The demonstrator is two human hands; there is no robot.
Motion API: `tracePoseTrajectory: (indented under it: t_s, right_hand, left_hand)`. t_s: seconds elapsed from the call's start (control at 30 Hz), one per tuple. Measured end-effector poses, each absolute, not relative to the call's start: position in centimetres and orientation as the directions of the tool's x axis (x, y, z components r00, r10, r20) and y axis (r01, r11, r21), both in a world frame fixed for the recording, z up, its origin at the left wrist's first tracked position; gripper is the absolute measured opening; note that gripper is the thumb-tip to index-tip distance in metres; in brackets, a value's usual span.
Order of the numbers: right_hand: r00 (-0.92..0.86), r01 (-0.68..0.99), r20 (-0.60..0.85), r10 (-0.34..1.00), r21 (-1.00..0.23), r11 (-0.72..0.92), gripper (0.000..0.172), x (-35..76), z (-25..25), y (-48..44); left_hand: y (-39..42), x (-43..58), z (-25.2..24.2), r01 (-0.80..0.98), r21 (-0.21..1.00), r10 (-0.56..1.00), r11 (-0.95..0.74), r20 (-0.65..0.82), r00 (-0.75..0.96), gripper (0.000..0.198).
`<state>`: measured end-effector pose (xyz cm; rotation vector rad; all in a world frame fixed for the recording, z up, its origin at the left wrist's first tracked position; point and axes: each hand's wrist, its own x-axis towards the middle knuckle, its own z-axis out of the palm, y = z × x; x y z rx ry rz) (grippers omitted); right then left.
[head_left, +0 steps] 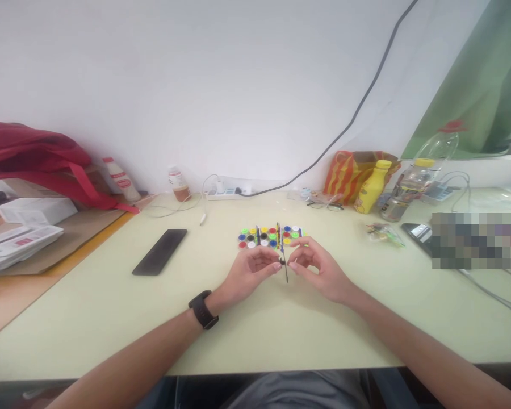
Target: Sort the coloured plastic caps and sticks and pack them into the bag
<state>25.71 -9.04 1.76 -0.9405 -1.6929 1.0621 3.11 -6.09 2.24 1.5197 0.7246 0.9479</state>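
My left hand (250,271) and my right hand (319,268) meet over the pale table (111,318), fingers pinched. Between their fingertips stands a thin dark stick (285,271), nearly upright, with a small black piece at the point where my fingers touch it. Which hand carries the black piece I cannot tell. Just behind my hands lies a cluster of small coloured round buttons (270,237) in red, green, blue, yellow, white and black, with a few more thin sticks lying across them. A black watch (203,309) is on my left wrist.
A black phone (160,251) lies left of the buttons. At the back stand a power strip (227,193), two small bottles (177,184), a yellow bottle (371,193), a clear bottle (409,190) and an orange bag (349,173). Red bag (34,153) and boxes sit far left.
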Motion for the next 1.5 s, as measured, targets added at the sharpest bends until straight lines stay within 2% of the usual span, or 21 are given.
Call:
tracePoseTrajectory:
  t_s: [0.1, 0.13, 0.2, 0.23, 0.3, 0.33, 0.6, 0.87, 1.1, 1.27, 1.37, 1.5]
  right_hand:
    - [-0.258, 0.179, 0.362, 0.896, -0.893, 0.413, 0.058, 25.8, 1.5, -9.1]
    - [-0.254, 0.186, 0.367, 0.895, -0.89, 0.417, 0.056, 25.9, 1.5, -9.1]
    - [-0.31, 0.203, 0.323, 0.894, -0.896, 0.395, 0.033, 26.0, 1.4, -9.0]
    - [-0.357, 0.216, 0.282, 0.89, -0.903, 0.373, 0.037, 26.1, 1.4, -8.9]
    - [-0.425, 0.241, 0.22, 0.878, -0.908, 0.343, 0.06, 26.2, 1.5, -8.8]
    - [-0.432, 0.248, 0.211, 0.877, -0.907, 0.341, 0.063, 26.2, 1.6, -8.7]
    - [-0.376, 0.184, 0.249, 0.893, -0.924, 0.335, 0.03, 25.8, 1.5, -8.5]
    - [-0.431, 0.242, 0.206, 0.879, -0.911, 0.333, 0.034, 25.7, 1.4, -8.4]
    - [-0.315, 0.251, 0.238, 0.919, -0.912, 0.323, 0.03, 25.7, 0.9, -8.3]
    - [-0.256, 0.268, 0.255, 0.932, -0.908, 0.322, 0.046, 25.5, 0.5, -8.4]
    - [-0.313, 0.323, 0.254, 0.915, -0.878, 0.354, 0.031, 25.3, 0.7, -8.6]
    - [-0.368, 0.32, 0.262, 0.892, -0.865, 0.386, 0.019, 25.2, 1.0, -8.7]
  left_hand:
    - [-6.1, 3.1, 2.3, -0.061, 0.987, 0.862, -0.149, 0.159, 0.482, 0.028]
    - [-6.1, 3.0, 2.4, -0.063, 0.987, 0.862, -0.146, 0.158, 0.483, 0.029]
    - [-6.1, 3.0, 2.3, -0.067, 0.987, 0.86, -0.144, 0.159, 0.485, 0.028]
    - [-6.1, 3.0, 2.3, -0.068, 0.987, 0.859, -0.144, 0.159, 0.487, 0.029]
    - [-6.0, 3.0, 2.2, -0.064, 0.987, 0.857, -0.148, 0.16, 0.49, 0.029]
    - [-6.0, 3.0, 2.2, -0.062, 0.987, 0.857, -0.151, 0.162, 0.49, 0.029]
    - [-6.0, 3.0, 2.2, -0.058, 0.984, 0.855, -0.168, 0.174, 0.489, 0.029]
    - [-6.0, 3.1, 1.9, -0.069, 0.987, 0.837, -0.146, 0.16, 0.522, 0.031]
    - [-6.0, 3.0, 2.2, -0.053, 0.993, 0.846, -0.103, 0.116, 0.52, 0.036]
    - [-6.1, 3.0, 2.1, -0.062, 0.996, 0.824, -0.063, 0.086, 0.559, 0.043]
    - [-6.1, 3.0, 1.6, -0.06, 0.996, 0.814, -0.063, 0.086, 0.575, 0.048]
    - [-5.9, 2.9, 1.3, -0.04, 0.994, 0.803, -0.103, 0.107, 0.587, 0.044]
